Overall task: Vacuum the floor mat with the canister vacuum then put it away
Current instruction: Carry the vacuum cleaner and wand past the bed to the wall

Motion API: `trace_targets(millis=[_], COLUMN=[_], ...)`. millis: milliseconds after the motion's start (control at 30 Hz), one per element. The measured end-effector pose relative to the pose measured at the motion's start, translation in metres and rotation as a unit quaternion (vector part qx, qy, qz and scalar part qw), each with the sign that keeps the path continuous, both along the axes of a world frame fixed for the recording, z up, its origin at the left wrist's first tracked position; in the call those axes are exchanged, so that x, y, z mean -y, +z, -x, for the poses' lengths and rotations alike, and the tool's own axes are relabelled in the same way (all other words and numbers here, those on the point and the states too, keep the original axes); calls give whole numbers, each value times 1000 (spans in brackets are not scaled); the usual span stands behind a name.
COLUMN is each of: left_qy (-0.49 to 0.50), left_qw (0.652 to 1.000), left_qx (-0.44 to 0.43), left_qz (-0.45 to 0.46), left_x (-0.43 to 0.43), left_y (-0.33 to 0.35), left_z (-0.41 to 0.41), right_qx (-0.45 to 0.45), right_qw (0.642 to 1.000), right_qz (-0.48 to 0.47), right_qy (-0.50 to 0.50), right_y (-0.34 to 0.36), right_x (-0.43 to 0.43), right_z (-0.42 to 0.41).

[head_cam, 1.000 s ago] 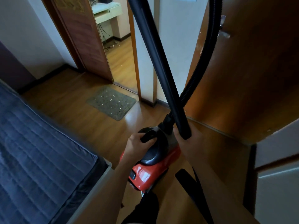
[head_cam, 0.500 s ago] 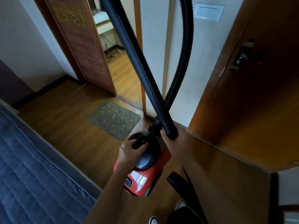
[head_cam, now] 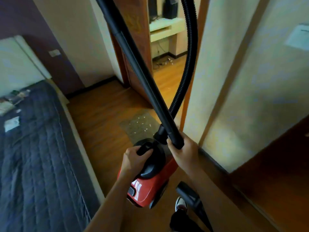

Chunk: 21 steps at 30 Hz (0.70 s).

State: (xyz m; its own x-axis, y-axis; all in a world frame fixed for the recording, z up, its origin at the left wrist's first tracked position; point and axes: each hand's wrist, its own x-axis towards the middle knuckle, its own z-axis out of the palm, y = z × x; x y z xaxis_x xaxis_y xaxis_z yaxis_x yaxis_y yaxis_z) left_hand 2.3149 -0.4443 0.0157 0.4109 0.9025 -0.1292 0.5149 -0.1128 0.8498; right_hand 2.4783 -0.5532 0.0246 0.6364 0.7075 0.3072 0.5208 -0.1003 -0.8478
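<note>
Looks like the actual vacuuming hasn't started yet, going by the floor mat [head_cam: 139, 125]: it's lying on the wood floor just past the canister vacuum [head_cam: 148, 178], near the doorway, and it's got pale little scraps scattered all over it. The left hand [head_cam: 133, 158] is wrapped around the carry handle on top of the canister, and the canister looks to be held up off the floor, though I can't be totally sure from this angle. The right hand [head_cam: 183, 152] is closed around the lower end of the black wand [head_cam: 142, 71], just right of the canister, with the ribbed hose [head_cam: 189, 64] looping up behind it. So my read: setup/carrying stage. Still left is the whole mat cleanup, then stowing the vacuum afterwards.
</note>
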Motion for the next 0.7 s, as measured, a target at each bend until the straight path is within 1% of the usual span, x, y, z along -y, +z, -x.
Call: trace_targets(millis=[167,300,467,600,700], left_qy=[60,113,182,205,230], left_qw=[998,993,983,978,972], left_qx=[-17,-15,-13,-26,-31], left_qz=[11,4,-14,-24,-24], left_x=[-52,-86,-126,-160,-186], left_y=[10,16,26,25,22], left_z=[-41,-55,-52,-45,-37], right_qx=[-11,-14,-18,-30,-36], right_qw=[998,994,985,976,968], right_qz=[-1,-15,-28,-12,-17], right_qy=[70,108,168,214,248], right_y=[2,1,9,10,10], right_x=[-77,-134,-195,-240,-273], right_z=[-57,-85,-96,-95,-91])
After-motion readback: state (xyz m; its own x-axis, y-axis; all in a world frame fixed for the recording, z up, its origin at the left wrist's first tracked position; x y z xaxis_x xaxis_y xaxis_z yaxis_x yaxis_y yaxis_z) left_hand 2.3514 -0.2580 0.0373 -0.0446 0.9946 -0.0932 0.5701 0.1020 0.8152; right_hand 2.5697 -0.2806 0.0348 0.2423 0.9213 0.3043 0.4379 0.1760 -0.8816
